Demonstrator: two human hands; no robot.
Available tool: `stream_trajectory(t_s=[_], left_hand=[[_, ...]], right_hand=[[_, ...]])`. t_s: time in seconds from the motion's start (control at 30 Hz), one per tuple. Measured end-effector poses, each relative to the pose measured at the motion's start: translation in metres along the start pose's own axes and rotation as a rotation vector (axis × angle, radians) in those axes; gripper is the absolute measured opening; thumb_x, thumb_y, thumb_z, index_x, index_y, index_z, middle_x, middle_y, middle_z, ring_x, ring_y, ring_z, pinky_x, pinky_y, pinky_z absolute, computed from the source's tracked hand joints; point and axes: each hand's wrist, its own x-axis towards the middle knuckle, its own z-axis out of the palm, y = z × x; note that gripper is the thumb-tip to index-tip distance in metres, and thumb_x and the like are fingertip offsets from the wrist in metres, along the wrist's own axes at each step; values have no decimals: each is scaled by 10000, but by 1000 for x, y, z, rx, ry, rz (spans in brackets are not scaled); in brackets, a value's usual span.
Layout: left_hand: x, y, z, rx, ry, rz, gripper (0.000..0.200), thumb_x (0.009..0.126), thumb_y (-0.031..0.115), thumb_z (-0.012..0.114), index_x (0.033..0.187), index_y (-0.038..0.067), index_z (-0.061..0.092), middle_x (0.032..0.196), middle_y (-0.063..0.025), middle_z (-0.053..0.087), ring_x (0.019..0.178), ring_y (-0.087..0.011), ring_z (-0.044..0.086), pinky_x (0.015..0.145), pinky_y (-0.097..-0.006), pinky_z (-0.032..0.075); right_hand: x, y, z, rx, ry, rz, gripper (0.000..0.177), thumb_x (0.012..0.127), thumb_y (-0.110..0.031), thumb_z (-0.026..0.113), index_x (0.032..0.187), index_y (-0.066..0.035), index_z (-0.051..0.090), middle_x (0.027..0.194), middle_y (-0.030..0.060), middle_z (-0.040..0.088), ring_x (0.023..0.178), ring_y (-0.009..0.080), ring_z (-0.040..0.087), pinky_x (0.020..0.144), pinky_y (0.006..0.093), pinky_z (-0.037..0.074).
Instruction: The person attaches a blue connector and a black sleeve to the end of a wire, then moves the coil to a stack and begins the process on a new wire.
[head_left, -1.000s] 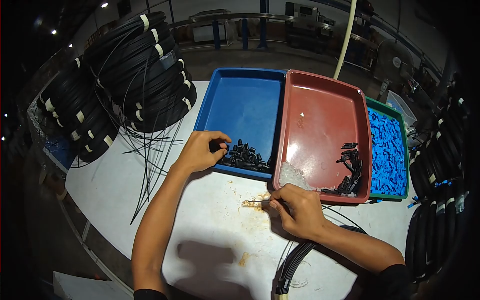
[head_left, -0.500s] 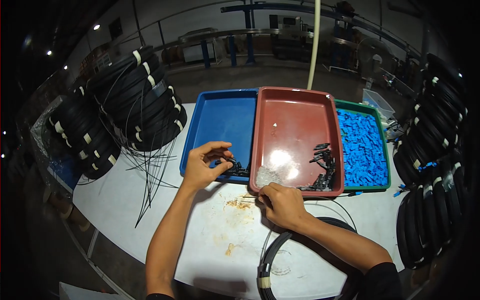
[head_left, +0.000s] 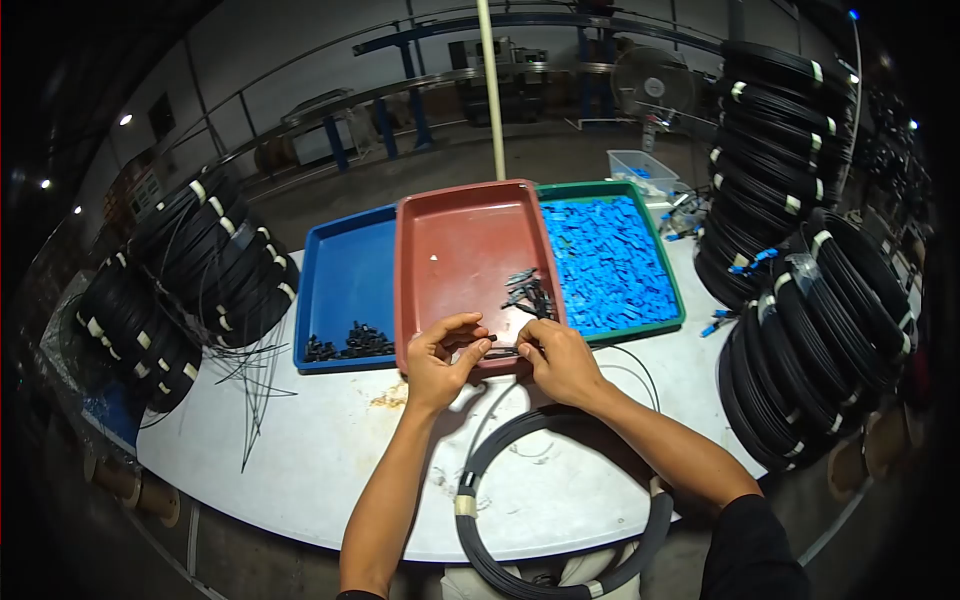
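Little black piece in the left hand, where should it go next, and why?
Probably ease the little black piece toward the thin dark tip, because the left hand pinches the piece right near that tip, which the right hand holds.

The left hand and right hand hide part of the red tray; the right forearm covers some of the coil; the black piece is too small to identify
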Motion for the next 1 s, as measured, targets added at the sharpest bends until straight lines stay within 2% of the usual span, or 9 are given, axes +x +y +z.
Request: stream_trajectory(t_s=[0.03,0.1,0.17,0.23,0.3,0.33,0.53,0.77,1.0], left_hand=[[-2,-5,10,18,29,-32,363,853,-57,757,1204,-17,677,1036,-117,735,970,-167,713,865,-290,579],[-9,-12,26,29,51,-71,347,869,-50,745,1207,-13,678,1050,-122,738,971,-170,716,854,-287,578],[-18,-16,37,143,92,-79,333,883,-42,732,1210,-7,680,1058,-122,741,961,-167,721,826,-275,580],[-22,-19,40,112,99,-95,339,872,-58,735,1203,-18,677,1056,-126,741,952,-168,721,808,-277,585],[-28,-21,39,23,125,-140,348,858,-84,734,1196,-27,675,1053,-131,740,946,-168,718,802,-274,585],[-30,-20,37,9,118,-229,416,831,-116,754,1223,-30,646,1087,-127,713,1008,-172,690,907,-288,565],[-44,-18,46,52,145,-168,416,843,-145,719,1237,-46,627,1096,-140,696,1029,-195,689,909,-302,574],[-45,-18,47,68,124,-107,394,853,-159,694,1225,-48,629,1087,-148,694,1029,-208,698,911,-310,584],[-46,-19,46,124,107,-70,395,839,-155,714,1211,-46,637,1092,-149,695,1029,-212,701,917,-316,586]], right_hand=[[-2,2,-10,-8,5,12,51,885,-66,639,889,-15,632,819,186,665,786,397,656,706,489,500],[-8,9,-24,178,-88,209,78,908,-82,635,922,-5,636,830,199,693,791,407,671,725,486,508],[-14,20,-28,163,-48,198,99,931,-94,627,953,2,639,837,213,705,796,413,684,738,485,512],[-14,24,-35,58,-186,247,89,931,-83,627,960,0,643,832,212,704,797,417,682,732,496,506],[-19,25,-35,41,-212,263,92,936,-76,622,955,12,641,850,221,698,811,412,675,740,486,501],[-22,27,-33,74,-164,228,95,936,-73,620,948,18,640,860,224,690,823,410,668,752,480,498],[-32,26,-33,154,-45,60,71,897,-61,646,898,10,638,830,166,642,791,352,619,741,438,470],[-35,32,-29,121,-60,29,103,918,-119,633,891,-20,640,835,126,648,768,313,593,730,402,401],[-37,28,-33,136,-82,39,134,933,-148,615,881,-25,625,827,122,642,749,305,582,727,395,387]])
